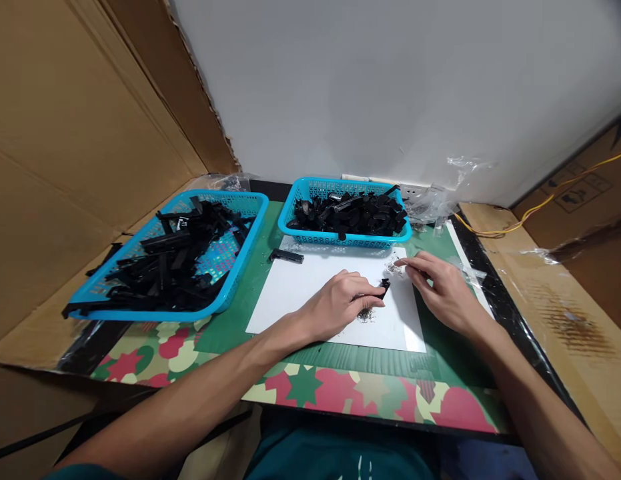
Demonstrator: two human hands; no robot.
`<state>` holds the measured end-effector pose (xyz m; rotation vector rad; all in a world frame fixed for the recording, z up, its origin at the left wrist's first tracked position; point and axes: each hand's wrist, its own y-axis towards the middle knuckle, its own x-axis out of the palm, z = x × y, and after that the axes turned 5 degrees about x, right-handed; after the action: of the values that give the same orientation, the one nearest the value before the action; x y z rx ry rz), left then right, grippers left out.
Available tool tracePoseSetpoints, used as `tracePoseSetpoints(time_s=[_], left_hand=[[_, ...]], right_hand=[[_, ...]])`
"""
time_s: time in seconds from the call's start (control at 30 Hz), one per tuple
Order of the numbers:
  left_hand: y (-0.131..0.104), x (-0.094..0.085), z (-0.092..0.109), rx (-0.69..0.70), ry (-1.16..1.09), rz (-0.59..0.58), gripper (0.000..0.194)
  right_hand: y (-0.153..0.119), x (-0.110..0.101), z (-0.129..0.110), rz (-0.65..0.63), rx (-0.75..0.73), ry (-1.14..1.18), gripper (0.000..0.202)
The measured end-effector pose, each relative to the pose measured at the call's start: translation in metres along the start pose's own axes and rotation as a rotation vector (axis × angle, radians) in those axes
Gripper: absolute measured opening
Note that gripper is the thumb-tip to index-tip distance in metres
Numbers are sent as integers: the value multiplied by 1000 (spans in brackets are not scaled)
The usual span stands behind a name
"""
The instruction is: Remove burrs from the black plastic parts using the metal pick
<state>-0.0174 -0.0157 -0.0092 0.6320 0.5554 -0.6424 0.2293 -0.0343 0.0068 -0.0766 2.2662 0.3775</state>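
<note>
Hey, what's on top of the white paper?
Two piles of tiny bits, plus a loose black part across the far-left edge of the paper. The left hand and far basket hide whatever is beneath them.

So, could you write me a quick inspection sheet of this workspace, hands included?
Surface: green mat with a patterned front edge; white sheet on it.
Work items: black part in the left hand; another black piece near the sheet's far left corner; two heaps of tiny pieces, too small to identify; two blue baskets of black parts.
Clutter: crumpled clear plastic beside the back basket.
Hands: left grips the part; right hand has its fingertips at the farther heap, grasp unclear.
Cables: yellow cable at the right.
Surroundings: pale wall behind, cardboard on both sides.
</note>
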Motion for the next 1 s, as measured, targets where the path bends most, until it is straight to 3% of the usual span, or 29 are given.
tracePoseSetpoints(time_s=[0.1, 0.2, 0.33, 0.43, 1.0], left_hand=[[0, 0, 0, 13, 16, 1, 19], [1, -1, 0, 31, 30, -5, 19], [1, -1, 0, 38, 23, -13, 20], [1, -1, -1, 36, 12, -12, 20], [1, 1, -3, 3, -10, -15, 20]], right_hand=[[1, 0, 4, 108, -65, -12, 29], [1, 3, 2, 199, 14, 120, 23], [1, 13, -5, 161, 211, 458, 28], [1, 21, -7, 119, 278, 590, 33], [0, 27, -7, 135, 231, 506, 32]])
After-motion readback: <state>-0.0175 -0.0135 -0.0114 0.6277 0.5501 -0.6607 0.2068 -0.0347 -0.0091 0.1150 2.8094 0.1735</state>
